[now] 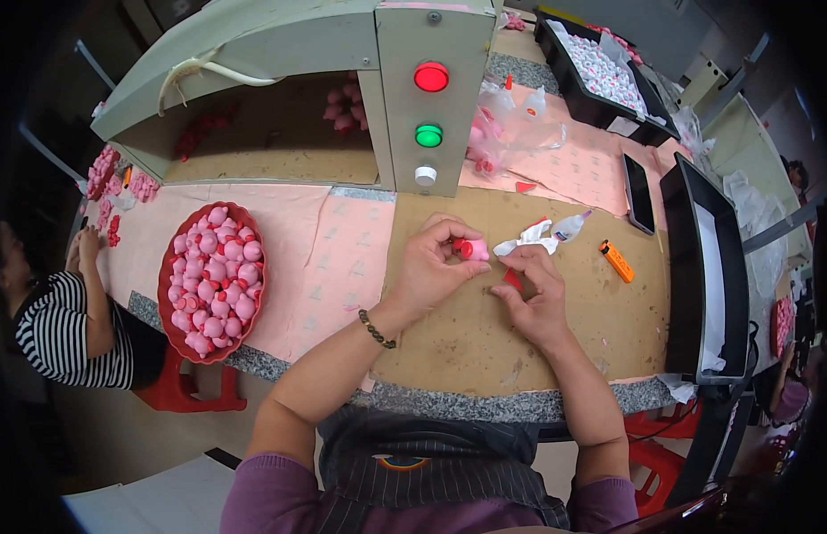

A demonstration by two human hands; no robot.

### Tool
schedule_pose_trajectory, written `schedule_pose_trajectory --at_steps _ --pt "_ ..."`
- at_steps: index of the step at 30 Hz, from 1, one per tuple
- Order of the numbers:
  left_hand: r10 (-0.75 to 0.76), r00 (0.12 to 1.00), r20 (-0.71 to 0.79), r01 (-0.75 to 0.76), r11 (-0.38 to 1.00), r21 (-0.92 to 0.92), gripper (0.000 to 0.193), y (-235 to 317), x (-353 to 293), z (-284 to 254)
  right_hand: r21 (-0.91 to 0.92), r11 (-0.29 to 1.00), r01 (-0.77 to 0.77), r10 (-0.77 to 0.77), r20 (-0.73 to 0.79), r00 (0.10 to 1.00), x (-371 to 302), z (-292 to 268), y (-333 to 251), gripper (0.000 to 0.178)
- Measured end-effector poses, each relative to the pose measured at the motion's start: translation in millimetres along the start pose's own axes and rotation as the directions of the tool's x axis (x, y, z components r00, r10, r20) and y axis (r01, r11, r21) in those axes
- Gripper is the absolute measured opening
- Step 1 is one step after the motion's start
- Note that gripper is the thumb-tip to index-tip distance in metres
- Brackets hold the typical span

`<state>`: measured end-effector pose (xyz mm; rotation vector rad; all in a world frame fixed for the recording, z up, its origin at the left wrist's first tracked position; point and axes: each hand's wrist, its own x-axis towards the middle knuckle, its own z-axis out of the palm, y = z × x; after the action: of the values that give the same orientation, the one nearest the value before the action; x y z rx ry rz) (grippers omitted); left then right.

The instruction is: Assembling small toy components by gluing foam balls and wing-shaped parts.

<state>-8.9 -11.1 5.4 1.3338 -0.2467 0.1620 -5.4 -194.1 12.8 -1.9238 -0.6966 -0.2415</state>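
My left hand point(422, 274) pinches a small pink toy piece with a red part point(478, 250) between thumb and fingertips, above the brown cardboard mat point(467, 356). Close by on its right, my right hand point(541, 301) is closed with thumb and fingers around a small flat red piece point(512, 280). The two hands are a little apart. Just beyond the right hand lie a crumpled white tissue point(531, 237) and a small clear bottle with a purple tip point(569, 228). An orange lighter point(617, 262) rests to the right.
At left stands a red scalloped bowl point(167, 307) full of pink pieces. A grey metal housing point(422, 36) with red and green buttons rises ahead. A black phone point(638, 194) and black tray point(679, 267) are at right. A person in stripes point(84, 311) sits far left.
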Motion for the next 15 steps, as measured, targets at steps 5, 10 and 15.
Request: schedule_pose_trajectory --at_steps 5,10,15 --pt "-0.024 1.000 -0.019 0.023 0.999 -0.039 0.034 -0.4 1.0 -0.8 -0.008 1.000 0.011 -0.011 0.015 1.000 0.2 1.1 1.8 0.035" --pt "-0.058 0.998 -0.021 0.058 0.997 -0.041 0.033 0.9 2.0 -0.3 -0.003 1.000 0.001 0.000 0.030 1.000 -1.4 1.1 7.6 0.033" --pt "-0.067 0.997 -0.025 0.066 0.997 -0.047 0.033 -0.1 2.7 -0.5 0.028 0.999 -0.027 0.027 0.008 1.000 -0.5 2.8 6.8 0.029"
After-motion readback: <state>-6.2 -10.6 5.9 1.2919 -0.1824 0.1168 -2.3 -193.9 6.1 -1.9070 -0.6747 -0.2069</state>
